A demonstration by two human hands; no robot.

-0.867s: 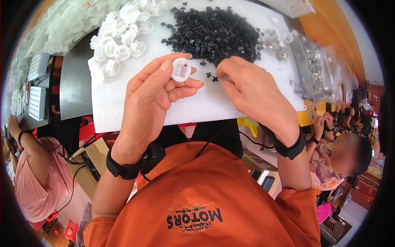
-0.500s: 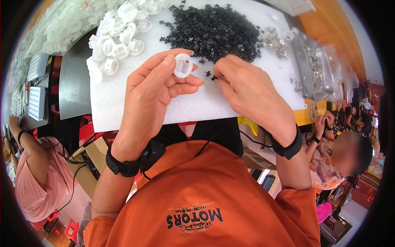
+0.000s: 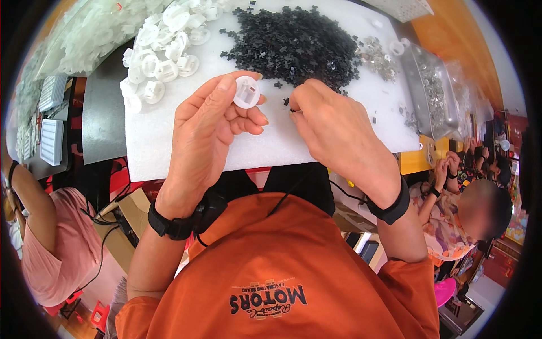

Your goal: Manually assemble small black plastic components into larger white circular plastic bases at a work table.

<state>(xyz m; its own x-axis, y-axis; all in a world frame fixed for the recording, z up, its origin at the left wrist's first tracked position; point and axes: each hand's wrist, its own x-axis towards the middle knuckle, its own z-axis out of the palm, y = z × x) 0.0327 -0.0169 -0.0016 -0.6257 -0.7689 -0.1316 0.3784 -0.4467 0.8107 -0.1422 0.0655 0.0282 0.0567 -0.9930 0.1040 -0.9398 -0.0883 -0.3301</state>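
Observation:
My left hand (image 3: pixel 206 116) pinches a white round plastic part (image 3: pixel 247 92) by its edge, with the slotted face turned up. The fingers of my right hand (image 3: pixel 336 124) are closed at the near edge of a heap of small black cross-shaped plastic pieces (image 3: pixel 293 42). A bit of one black piece (image 3: pixel 292 110) shows at those fingertips, mostly hidden by them. Just beside them, another black cross piece (image 3: pixel 286 101) lies loose on the white foam sheet (image 3: pixel 148 144). More white round parts (image 3: pixel 166 48) are piled at the far left.
Small shiny metal pieces lie in a pile (image 3: pixel 377 59) and fill a metal tray (image 3: pixel 432 93) on the right. A large clear bag of white parts (image 3: pixel 84 34) stands far left. Other people sit on both sides, one in a pink shirt (image 3: pixel 62 243).
My left hand has drawn slightly left and down with the white part. My right hand has shifted slightly left, and one black piece is now mostly covered by its fingertips.

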